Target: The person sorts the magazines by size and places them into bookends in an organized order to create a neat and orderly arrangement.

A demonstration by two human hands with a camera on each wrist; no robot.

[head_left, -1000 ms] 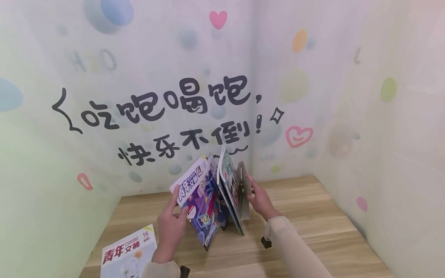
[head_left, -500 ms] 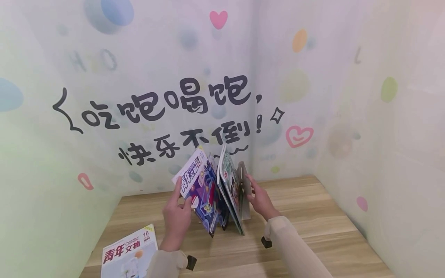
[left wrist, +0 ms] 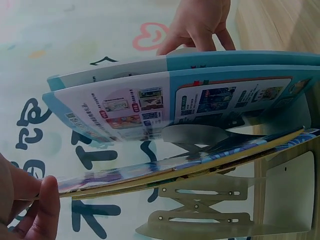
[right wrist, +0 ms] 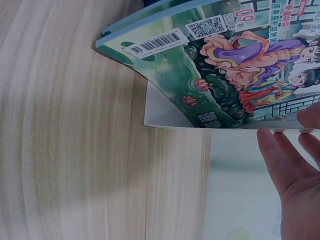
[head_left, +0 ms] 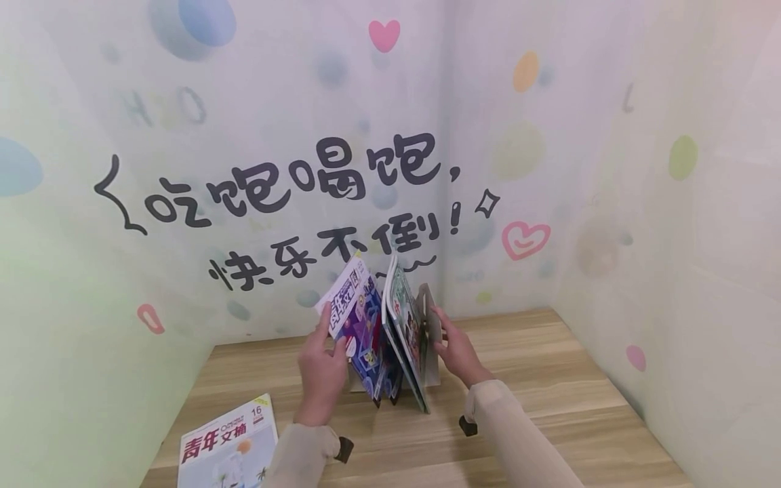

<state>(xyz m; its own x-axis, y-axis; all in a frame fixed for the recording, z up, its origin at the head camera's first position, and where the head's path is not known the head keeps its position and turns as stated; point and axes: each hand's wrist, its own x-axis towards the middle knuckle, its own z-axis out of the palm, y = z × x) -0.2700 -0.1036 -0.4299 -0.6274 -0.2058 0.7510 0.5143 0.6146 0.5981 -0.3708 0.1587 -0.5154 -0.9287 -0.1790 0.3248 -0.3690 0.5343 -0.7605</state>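
Observation:
My left hand (head_left: 322, 373) pinches the edge of a magazine (head_left: 360, 332) with a purple cover and a white title band. It leans against another dark blue magazine, with their lower corners side by side at the book rack (left wrist: 290, 195). In the left wrist view, the left thumb and fingers (left wrist: 47, 200) grip the magazine's outer edge. My right hand (head_left: 457, 352) holds the rack's grey right end plate (head_left: 430, 315), thumb inside and fingers (right wrist: 280, 155) outside. Between the hands, green-covered magazines (head_left: 405, 318) stand tilted in the rack.
Another magazine (head_left: 226, 447), with a pale cover and red title, lies flat on the wooden table (head_left: 518, 440) at the front left. Printed walls (head_left: 274, 102) enclose the table at the back and both sides.
My left hand has moved right with the purple magazine, bringing it closer to the other magazines in the rack and more upright. The right hand stays on the end plate.

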